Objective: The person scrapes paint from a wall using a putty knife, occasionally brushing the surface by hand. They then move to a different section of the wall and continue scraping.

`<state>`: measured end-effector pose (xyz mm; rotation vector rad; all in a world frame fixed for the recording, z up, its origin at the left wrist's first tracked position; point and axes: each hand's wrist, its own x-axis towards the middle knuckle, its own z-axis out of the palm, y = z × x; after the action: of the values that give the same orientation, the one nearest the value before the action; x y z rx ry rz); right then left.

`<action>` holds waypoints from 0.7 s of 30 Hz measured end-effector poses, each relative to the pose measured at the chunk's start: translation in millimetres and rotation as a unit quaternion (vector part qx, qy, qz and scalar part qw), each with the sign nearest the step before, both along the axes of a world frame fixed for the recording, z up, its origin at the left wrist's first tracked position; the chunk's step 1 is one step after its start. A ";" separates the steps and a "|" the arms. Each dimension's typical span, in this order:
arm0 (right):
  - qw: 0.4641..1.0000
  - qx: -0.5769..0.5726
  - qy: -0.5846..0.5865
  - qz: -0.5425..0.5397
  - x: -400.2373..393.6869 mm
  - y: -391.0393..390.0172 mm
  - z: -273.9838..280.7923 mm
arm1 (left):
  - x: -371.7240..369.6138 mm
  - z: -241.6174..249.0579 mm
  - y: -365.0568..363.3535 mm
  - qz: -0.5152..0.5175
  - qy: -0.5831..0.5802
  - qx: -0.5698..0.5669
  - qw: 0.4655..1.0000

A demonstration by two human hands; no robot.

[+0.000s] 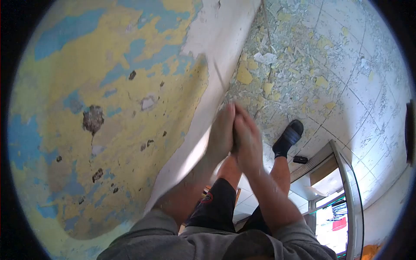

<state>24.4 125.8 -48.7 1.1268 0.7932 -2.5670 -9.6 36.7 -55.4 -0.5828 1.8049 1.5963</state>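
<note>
My left hand (pixel 222 132) and my right hand (pixel 248 138) are pressed together, palm against palm, in front of me beside the wall. Their fingers look stretched out, pointing up and away from me, though motion blurs them a little. No tool shows in either hand; the space between the palms is hidden. Left of my hands is the wall (pixel 173 117), with patches of yellow and blue paint, several chipped holes and a bare white strip along its lower edge. Beyond my fingertips, paint flakes (pixel 277 73) lie thickly over the floor.
White floor tiles (pixel 342 117) carry scattered flakes. My foot in a dark slipper (pixel 296 129) stands right of my hands, near a small black object (pixel 300 160). At lower right is a metal-framed glass door or cabinet (pixel 346 186). A dark-edged object (pixel 409 132) borders the far right.
</note>
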 end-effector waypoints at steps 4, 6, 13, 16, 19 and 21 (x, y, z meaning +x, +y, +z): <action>0.996 0.060 0.003 0.065 7.1 -8.7 -8.4 | 1.5 5.1 15.9 0.123 0.047 -0.022 0.991; 0.997 0.043 0.040 0.058 -42.5 -15.9 -55.0 | -47.7 -34.6 -0.6 0.052 -0.021 -0.017 0.998; 0.997 0.070 0.016 0.041 12.3 3.6 -23.7 | 4.8 -8.5 18.4 -0.028 0.095 -0.066 0.993; 0.991 0.103 0.052 0.069 24.9 -4.0 -14.4 | 16.2 -7.6 8.2 0.062 0.034 -0.017 0.997; 0.979 0.143 0.055 0.138 -39.3 -2.9 -45.0 | -42.8 -40.5 5.4 0.070 0.003 0.025 0.997; 0.999 0.015 0.022 -0.022 -65.3 -8.0 -61.0 | -59.8 -45.2 9.6 0.029 0.002 0.006 1.000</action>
<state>-40.9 117.8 -109.7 1.1129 0.8288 -2.6318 -69.4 46.3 -100.7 -0.6327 1.7947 1.6463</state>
